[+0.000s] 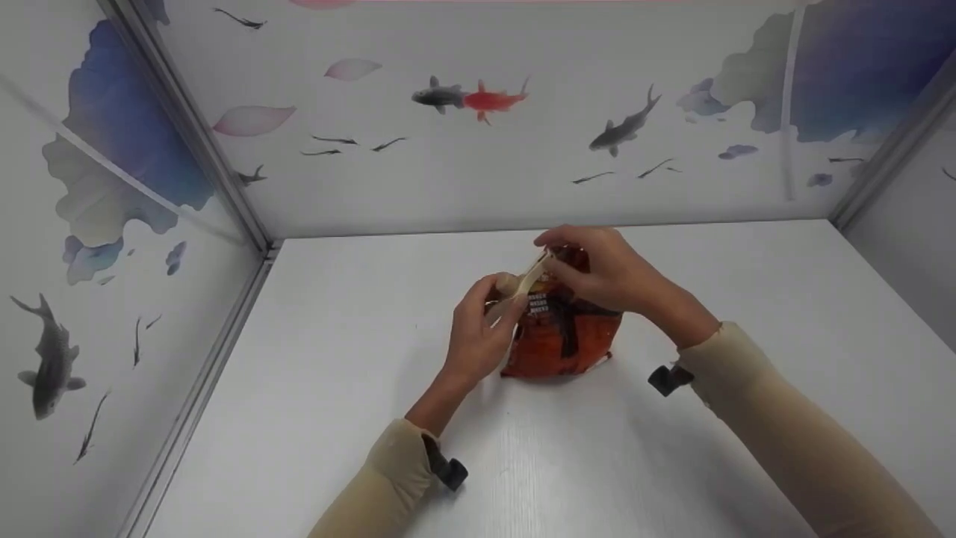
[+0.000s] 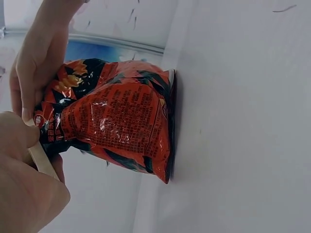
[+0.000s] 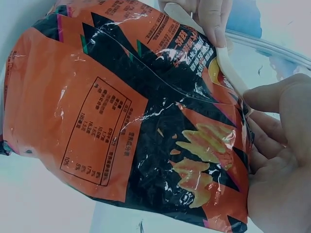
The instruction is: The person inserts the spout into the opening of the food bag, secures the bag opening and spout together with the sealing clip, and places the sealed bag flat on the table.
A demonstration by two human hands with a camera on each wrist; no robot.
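A shiny orange-red and black snack bag (image 1: 571,340) stands upright on the white table, its top gathered and tilted toward the left. Along its top edge runs a long cream bag clip (image 3: 231,73). My left hand (image 1: 482,332) pinches the clip near its lower left end, thumb on the near side. At the other end, my right hand (image 1: 609,273) holds the clip and bag top between thumb and fingers. Printed text and pictured snack pieces show on the bag (image 3: 102,131) in the right wrist view. Some fingertips are hidden behind the bag's top.
The white table (image 1: 336,388) is bounded at the back by a panel (image 1: 523,187) printed with fish and petals. Another printed panel (image 1: 142,284) stands at the left, with a metal frame post (image 1: 202,134) in the corner.
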